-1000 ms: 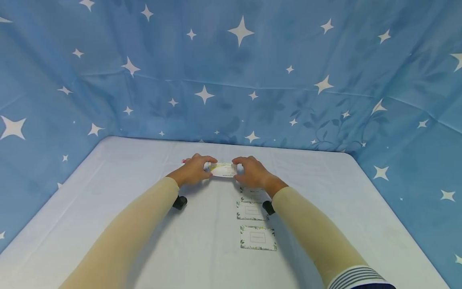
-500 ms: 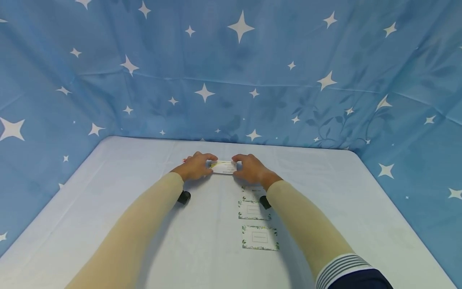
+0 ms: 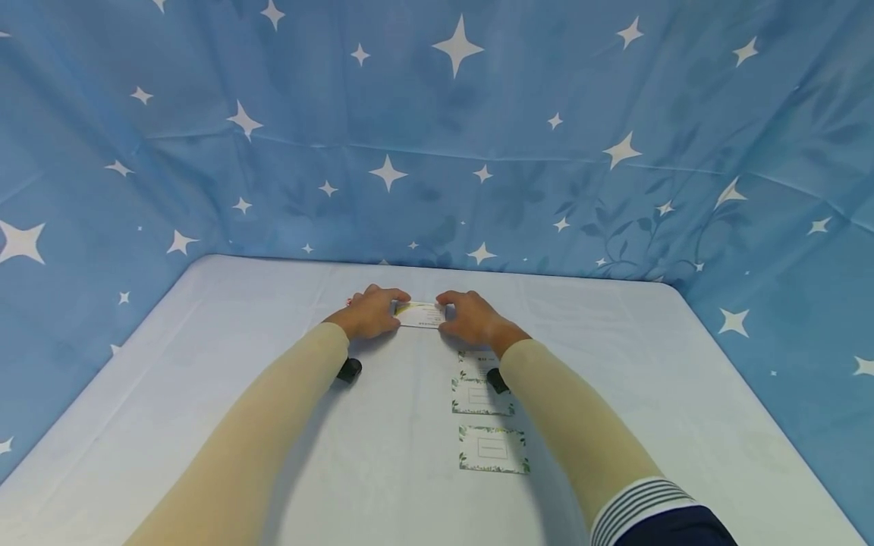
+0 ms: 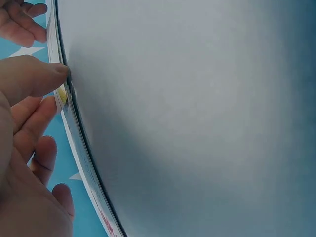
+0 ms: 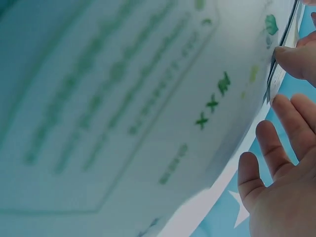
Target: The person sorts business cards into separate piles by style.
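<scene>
At the far middle of the table in the head view is a white business card [image 3: 420,315] with a yellow corner and small dark print. My left hand [image 3: 371,313] pinches its left end between thumb and fingers. The other end is pinched by my right hand [image 3: 471,317] in the same way. In the left wrist view, the thumb [image 4: 49,75] lies over the card's yellow part [image 4: 62,95]. The right wrist view has the right thumb [image 5: 296,60] at the card's edge, other fingers spread below it.
Leaf-bordered cards lie in a column on the white tablecloth [image 3: 307,470]: a far one [image 3: 476,364], a middle one [image 3: 482,396] and a near one [image 3: 494,449]. A small red item [image 3: 350,301] shows behind the left hand. A starry blue curtain [image 3: 437,136] stands behind the table.
Both hands keep their pinch on the business card and barely move. The head view has shifted slightly, so the leaf-bordered cards appear a little further right.
</scene>
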Motion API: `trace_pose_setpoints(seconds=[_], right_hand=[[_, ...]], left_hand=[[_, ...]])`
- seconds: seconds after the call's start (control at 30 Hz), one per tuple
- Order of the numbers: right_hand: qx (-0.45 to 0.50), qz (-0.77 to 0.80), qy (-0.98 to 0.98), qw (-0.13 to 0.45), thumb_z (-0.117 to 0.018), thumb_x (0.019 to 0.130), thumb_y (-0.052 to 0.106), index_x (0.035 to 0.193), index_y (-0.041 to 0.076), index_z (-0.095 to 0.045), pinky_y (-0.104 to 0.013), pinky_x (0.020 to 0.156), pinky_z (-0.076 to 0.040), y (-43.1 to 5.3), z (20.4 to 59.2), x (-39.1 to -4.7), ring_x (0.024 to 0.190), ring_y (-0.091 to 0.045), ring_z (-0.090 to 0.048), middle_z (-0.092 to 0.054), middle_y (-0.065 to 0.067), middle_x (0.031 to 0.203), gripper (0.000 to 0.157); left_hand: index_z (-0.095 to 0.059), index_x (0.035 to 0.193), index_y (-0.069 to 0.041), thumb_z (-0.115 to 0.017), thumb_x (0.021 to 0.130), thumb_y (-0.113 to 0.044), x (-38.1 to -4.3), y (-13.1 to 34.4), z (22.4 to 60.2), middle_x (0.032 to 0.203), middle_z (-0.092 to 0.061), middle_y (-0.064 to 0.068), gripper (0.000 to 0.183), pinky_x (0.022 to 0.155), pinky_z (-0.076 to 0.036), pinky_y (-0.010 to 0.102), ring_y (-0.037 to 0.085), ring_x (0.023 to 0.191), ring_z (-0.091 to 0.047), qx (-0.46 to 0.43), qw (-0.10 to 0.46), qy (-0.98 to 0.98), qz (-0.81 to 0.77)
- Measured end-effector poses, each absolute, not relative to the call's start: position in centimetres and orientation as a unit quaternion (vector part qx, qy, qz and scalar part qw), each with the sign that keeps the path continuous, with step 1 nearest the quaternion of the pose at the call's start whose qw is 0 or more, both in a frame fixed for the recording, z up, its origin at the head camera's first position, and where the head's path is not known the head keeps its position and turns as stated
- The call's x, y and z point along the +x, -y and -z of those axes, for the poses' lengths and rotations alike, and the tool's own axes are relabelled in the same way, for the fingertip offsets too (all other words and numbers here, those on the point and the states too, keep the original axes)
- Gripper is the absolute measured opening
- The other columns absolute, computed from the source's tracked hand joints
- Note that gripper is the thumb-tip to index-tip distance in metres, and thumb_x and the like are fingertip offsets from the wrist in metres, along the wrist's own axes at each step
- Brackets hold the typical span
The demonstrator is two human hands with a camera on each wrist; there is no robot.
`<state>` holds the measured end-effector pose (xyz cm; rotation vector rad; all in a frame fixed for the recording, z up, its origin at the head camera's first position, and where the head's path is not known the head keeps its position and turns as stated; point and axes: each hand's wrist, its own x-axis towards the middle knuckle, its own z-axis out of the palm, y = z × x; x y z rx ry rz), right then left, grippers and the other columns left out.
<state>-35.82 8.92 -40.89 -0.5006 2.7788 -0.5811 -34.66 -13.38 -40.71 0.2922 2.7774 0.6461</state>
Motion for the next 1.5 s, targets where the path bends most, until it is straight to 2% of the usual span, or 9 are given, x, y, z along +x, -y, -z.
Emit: trace_pose_setpoints(seconds=[0.5, 0.63, 0.87, 1.1, 1.27, 1.5], right_hand=[[-0.163, 0.221, -0.953, 0.131, -0.071, 0.092, 0.033, 0.151, 0.020, -0.046, -0.048, 0.113, -0.028, -9.4, 40.5, -35.3, 0.142, -0.030, -0.036, -0.044, -0.010, 0.153, 0.065], [-0.182, 0.236, -0.946, 0.124, -0.072, 0.092, 0.032, 0.149, 0.016, -0.049, -0.047, 0.110, -0.034, -10.1, 40.5, -34.6, 0.136, -0.029, -0.044, -0.051, -0.008, 0.147, 0.063], [-0.200, 0.277, -0.932, 0.122, -0.073, 0.091, 0.029, 0.145, 0.014, -0.053, -0.048, 0.103, -0.040, -12.1, 40.2, -32.3, 0.128, -0.028, -0.049, -0.055, -0.003, 0.141, 0.060], [-0.223, 0.293, -0.923, 0.111, -0.074, 0.089, 0.028, 0.143, 0.014, -0.055, -0.050, 0.101, -0.041, -14.8, 39.9, -29.3, 0.125, -0.027, -0.050, -0.057, -0.001, 0.139, 0.059], [-0.217, 0.304, -0.921, 0.111, -0.076, 0.088, 0.027, 0.141, 0.014, -0.056, -0.052, 0.099, -0.042, -16.6, 40.2, -27.6, 0.123, -0.027, -0.050, -0.058, 0.000, 0.137, 0.058], [-0.237, 0.302, -0.917, 0.112, -0.075, 0.089, 0.021, 0.142, 0.011, -0.055, -0.052, 0.099, -0.042, -18.3, 40.6, -26.0, 0.122, -0.028, -0.051, -0.056, -0.002, 0.139, 0.058]], left_hand=[[-0.052, 0.146, -0.022, -0.068, 0.094, -0.022, -34.6, 13.4, 40.6, 0.133, -0.054, 0.010, 0.055, 0.095, -0.034, 0.051, 0.033, 0.110, -0.043, 0.104, 0.127, -0.961, -0.221], [-0.052, 0.146, -0.023, -0.071, 0.093, -0.027, -34.1, 13.3, 40.5, 0.136, -0.052, 0.010, 0.056, 0.097, -0.032, 0.053, 0.033, 0.113, -0.042, 0.112, 0.125, -0.956, -0.240], [-0.056, 0.140, -0.024, -0.070, 0.093, -0.032, -32.1, 12.1, 40.4, 0.138, -0.047, 0.010, 0.050, 0.101, -0.035, 0.056, 0.037, 0.122, -0.041, 0.144, 0.137, -0.936, -0.290], [-0.058, 0.139, -0.021, -0.074, 0.091, -0.030, -29.6, 9.9, 40.4, 0.137, -0.052, 0.003, 0.052, 0.103, -0.036, 0.050, 0.027, 0.126, -0.044, 0.200, 0.131, -0.913, -0.329], [-0.058, 0.139, -0.022, -0.076, 0.090, -0.032, -28.1, 8.1, 40.7, 0.135, -0.050, 0.003, 0.053, 0.100, -0.039, 0.048, 0.023, 0.122, -0.048, 0.223, 0.147, -0.900, -0.345], [-0.056, 0.141, -0.022, -0.073, 0.092, -0.028, -27.1, 6.0, 40.9, 0.138, -0.052, -0.002, 0.052, 0.106, -0.029, 0.053, 0.022, 0.124, -0.049, 0.254, 0.152, -0.894, -0.336]])
